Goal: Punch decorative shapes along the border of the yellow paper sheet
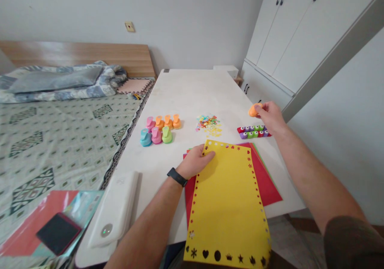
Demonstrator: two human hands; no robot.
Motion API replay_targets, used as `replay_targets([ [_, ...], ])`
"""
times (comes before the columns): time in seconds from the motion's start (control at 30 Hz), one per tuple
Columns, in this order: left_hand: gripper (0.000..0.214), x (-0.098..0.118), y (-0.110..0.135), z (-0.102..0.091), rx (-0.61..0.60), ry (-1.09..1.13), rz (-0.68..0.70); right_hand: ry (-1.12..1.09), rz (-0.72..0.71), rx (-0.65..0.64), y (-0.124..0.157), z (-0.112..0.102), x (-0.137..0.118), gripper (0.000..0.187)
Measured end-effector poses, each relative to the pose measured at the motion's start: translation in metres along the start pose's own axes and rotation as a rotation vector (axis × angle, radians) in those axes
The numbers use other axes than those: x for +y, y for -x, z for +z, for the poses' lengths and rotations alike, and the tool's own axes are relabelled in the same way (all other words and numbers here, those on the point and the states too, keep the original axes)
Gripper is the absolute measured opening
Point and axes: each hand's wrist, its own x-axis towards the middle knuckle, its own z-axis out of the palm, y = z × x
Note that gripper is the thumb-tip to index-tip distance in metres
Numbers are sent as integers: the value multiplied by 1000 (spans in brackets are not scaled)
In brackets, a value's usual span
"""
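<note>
My left hand (195,161) grips the upper left corner of a yellow sheet (229,201) whose edges are punched with small shapes. The sheet lies on red and green sheets (267,181) and hangs over the table's near edge. My right hand (271,115) is raised over the right side of the white table (186,97) and pinches an orange paper punch (254,109). Just below that hand lies a row of small red and purple punches (253,131).
Several pastel paper punches (160,129) stand in a cluster left of centre, with a pile of coloured paper cut-outs (208,124) beside them. A white power bank (115,209) lies at the near left corner. A bed (60,133) borders the table's left; white cupboards (288,33) stand at the right.
</note>
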Motion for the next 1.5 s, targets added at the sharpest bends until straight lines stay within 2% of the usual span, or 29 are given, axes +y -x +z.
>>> replay_targets([
  [0.07,32,0,0,-1,32,-9,28,-219,41,-76,21,6,-9,43],
  [0.13,33,1,-1,-2,53,-7,32,-321,90,-171,41,12,-14,47],
  [0.27,39,0,-1,-3,76,51,42,-393,148,-316,68,18,-14,46],
  [0.43,46,-1,-2,-2,62,138,28,-440,198,-398,78,13,-13,44],
  [0.73,48,0,-3,0,78,179,10,-525,274,-444,85,6,-15,35],
  [1.3,46,-7,-7,-3,82,138,-30,-543,242,-484,84,4,-13,27],
  [1.5,47,-5,-9,-1,133,164,-31,-509,220,-469,84,6,-10,29],
])
